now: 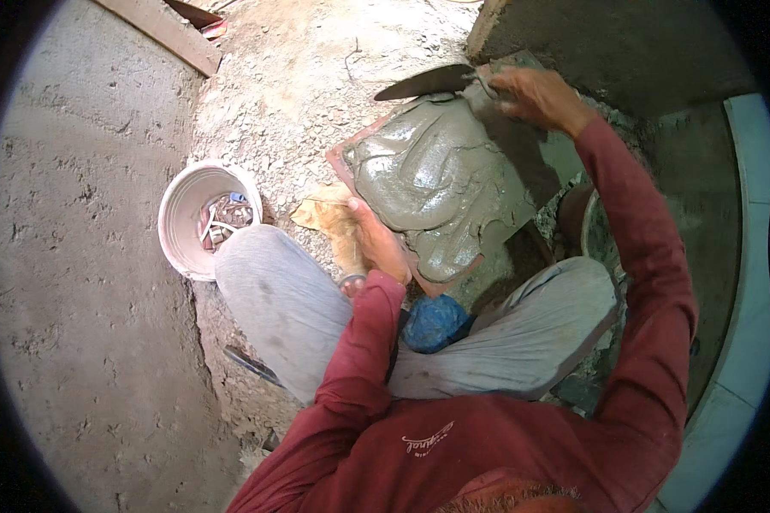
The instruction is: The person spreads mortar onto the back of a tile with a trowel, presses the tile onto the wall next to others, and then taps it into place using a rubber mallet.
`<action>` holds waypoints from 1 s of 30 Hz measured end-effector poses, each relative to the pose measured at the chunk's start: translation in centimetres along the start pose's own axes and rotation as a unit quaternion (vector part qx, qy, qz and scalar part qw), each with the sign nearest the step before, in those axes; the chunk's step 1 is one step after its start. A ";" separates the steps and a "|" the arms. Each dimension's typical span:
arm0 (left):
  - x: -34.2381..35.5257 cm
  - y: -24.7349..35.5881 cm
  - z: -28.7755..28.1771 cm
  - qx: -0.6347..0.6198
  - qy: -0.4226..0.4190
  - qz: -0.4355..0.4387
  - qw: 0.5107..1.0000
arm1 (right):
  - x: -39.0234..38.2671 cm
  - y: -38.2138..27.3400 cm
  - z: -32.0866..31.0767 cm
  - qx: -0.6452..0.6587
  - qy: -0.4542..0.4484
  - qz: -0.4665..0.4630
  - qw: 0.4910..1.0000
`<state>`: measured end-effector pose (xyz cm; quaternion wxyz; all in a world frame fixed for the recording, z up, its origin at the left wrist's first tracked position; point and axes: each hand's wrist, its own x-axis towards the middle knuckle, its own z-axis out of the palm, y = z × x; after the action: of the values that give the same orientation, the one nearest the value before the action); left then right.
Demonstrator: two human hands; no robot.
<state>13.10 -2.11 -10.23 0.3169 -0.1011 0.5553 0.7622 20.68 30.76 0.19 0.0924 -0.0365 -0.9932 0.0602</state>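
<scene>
A reddish-edged tile (340,169) tilts in front of me, its upper face coated with thick, wet grey mortar (428,175). My left hand (383,246) grips the tile's lower left edge, thumb along the side and the other fingers mostly hidden. At the tile's far right corner, my right hand (539,96) is closed round the handle of a trowel (423,82). The trowel's dark blade points left, just over the far edge of the mortar. Mortar also clings near the handle.
A white bucket (169,218) with small loose items stands left of my knee. A blue rounded bundle (436,323) lies between my legs. A crumpled tan thing (323,214) is beside my left hand. Rough walls (85,239) rise on both sides; rubble (274,103) covers the ground ahead.
</scene>
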 end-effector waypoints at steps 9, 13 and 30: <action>-0.6 0.9 0.4 -0.002 0.005 0.011 1.000 | -5.5 -5.1 -3.8 -0.062 0.005 0.034 0.997; 0.1 0.2 -0.1 -0.027 -0.040 0.010 0.999 | -5.9 -4.8 -4.8 -0.099 -0.063 0.038 0.992; 1.2 -1.3 -1.1 -0.009 -0.057 0.034 0.998 | -11.9 2.5 -5.1 0.010 -0.160 0.323 0.933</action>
<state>12.70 -2.42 -12.28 0.3213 -0.0412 0.5324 0.7820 33.49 32.84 2.74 -0.0921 -0.3442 -0.9289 0.1013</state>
